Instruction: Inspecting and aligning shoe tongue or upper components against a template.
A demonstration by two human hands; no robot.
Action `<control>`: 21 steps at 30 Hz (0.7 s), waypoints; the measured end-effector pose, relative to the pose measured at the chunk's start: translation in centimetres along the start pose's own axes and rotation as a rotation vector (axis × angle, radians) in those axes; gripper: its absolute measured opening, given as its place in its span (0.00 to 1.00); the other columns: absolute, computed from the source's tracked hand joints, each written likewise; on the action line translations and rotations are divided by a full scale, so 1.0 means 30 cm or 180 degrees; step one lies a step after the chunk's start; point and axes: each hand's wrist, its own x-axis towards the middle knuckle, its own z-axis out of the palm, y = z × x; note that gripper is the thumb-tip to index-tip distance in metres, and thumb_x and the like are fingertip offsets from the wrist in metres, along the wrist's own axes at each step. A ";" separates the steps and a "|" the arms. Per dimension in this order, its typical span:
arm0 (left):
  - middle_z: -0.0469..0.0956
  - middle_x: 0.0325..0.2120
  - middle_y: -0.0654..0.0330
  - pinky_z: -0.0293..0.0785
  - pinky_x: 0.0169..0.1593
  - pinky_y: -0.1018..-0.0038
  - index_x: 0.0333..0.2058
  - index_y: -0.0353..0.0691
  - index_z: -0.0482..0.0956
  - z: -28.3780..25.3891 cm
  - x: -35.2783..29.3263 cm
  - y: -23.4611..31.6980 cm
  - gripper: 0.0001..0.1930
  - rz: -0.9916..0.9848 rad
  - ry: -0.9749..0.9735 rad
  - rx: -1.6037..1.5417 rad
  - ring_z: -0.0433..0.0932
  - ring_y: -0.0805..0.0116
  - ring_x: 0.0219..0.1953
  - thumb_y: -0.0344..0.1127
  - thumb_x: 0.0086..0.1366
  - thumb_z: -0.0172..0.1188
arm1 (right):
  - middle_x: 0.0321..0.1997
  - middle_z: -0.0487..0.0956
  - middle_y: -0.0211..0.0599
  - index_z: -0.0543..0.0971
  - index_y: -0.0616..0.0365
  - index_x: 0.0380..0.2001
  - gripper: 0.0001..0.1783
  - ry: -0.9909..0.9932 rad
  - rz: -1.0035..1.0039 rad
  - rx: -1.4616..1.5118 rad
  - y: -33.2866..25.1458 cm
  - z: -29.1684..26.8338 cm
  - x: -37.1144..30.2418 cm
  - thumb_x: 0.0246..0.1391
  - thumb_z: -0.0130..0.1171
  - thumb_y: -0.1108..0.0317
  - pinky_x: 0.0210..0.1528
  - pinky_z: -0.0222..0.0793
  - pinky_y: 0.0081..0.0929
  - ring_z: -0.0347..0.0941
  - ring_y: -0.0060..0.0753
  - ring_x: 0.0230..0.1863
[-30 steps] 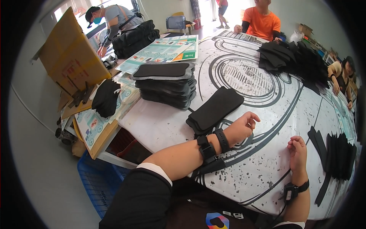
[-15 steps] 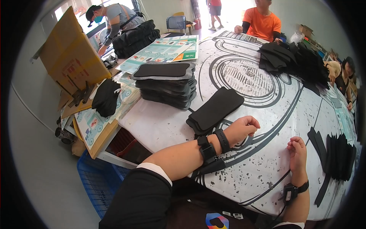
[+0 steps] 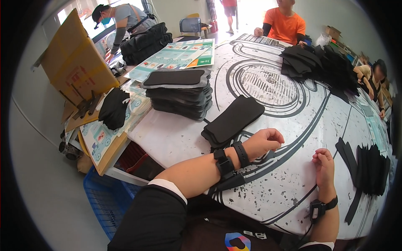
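My left hand (image 3: 264, 141) rests as a loose fist on the white patterned table (image 3: 293, 113), empty, just right of a small stack of long black foam pads (image 3: 233, 120). Two black bands sit on that wrist. My right hand (image 3: 323, 166) lies curled on the table near its front edge, also empty, with a black watch on the wrist. It is close to black strips (image 3: 348, 153) and a row of black pads (image 3: 372, 169) at the right.
A tall stack of black pads in grey-edged sleeves (image 3: 180, 93) stands at the left. A heap of black pieces (image 3: 318, 63) lies far right. People sit around the far side. Cardboard (image 3: 74, 62), printed sheets (image 3: 172, 57) and a blue crate (image 3: 104, 201) are on the left.
My left hand has curled from slightly spread fingers into a fist. Nothing else has visibly moved.
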 end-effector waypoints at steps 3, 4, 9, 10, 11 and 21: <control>0.72 0.28 0.64 0.67 0.38 0.82 0.35 0.36 0.72 0.017 0.024 -0.010 0.08 0.0211 -0.0397 -0.0332 0.71 0.77 0.31 0.24 0.54 0.52 | 0.30 0.73 0.29 0.74 0.58 0.35 0.07 0.0042 -0.0160 -0.0032 -0.002 -0.013 -0.017 0.54 0.47 0.72 0.42 0.65 0.17 0.68 0.19 0.33; 0.73 0.29 0.63 0.68 0.39 0.81 0.36 0.35 0.72 0.029 0.027 -0.003 0.09 0.0308 -0.0667 -0.0578 0.71 0.76 0.32 0.24 0.55 0.52 | 0.31 0.74 0.30 0.74 0.58 0.35 0.08 0.0086 -0.0292 -0.0012 -0.025 0.007 -0.039 0.55 0.46 0.71 0.44 0.65 0.20 0.69 0.21 0.34; 0.52 0.61 0.47 0.44 0.64 0.57 0.59 0.33 0.54 0.090 -0.167 0.187 0.35 0.1300 -0.2074 -0.1180 0.50 0.54 0.64 0.51 0.60 0.48 | 0.46 0.76 0.42 0.72 0.65 0.45 0.18 0.0225 -0.1740 0.1342 -0.360 0.232 -0.224 0.58 0.41 0.65 0.49 0.67 0.34 0.72 0.41 0.47; 0.65 0.54 0.48 0.50 0.62 0.60 0.50 0.34 0.69 0.102 -0.162 0.180 0.28 0.1828 -0.2044 -0.1310 0.63 0.55 0.58 0.52 0.63 0.42 | 0.47 0.74 0.42 0.73 0.66 0.44 0.21 -0.0997 -0.2421 0.0553 -0.449 0.175 -0.267 0.59 0.39 0.61 0.47 0.66 0.32 0.71 0.39 0.46; 0.72 0.38 0.53 0.59 0.54 0.63 0.34 0.36 0.74 0.113 -0.179 0.236 0.23 0.2361 -0.2369 -0.1146 0.71 0.57 0.45 0.51 0.65 0.38 | 0.48 0.73 0.42 0.73 0.67 0.43 0.23 -0.2349 -0.2915 -0.0229 -0.526 0.144 -0.316 0.60 0.37 0.58 0.46 0.65 0.30 0.71 0.37 0.45; 0.54 0.59 0.44 0.70 0.35 0.71 0.59 0.32 0.54 0.249 -0.384 0.328 0.31 0.2467 0.0078 0.0220 0.73 0.63 0.25 0.51 0.67 0.32 | 0.39 0.72 0.47 0.67 0.71 0.46 0.35 -0.0058 -0.2187 -0.0851 -0.402 0.094 -0.613 0.53 0.51 0.45 0.21 0.65 0.19 0.65 0.25 0.17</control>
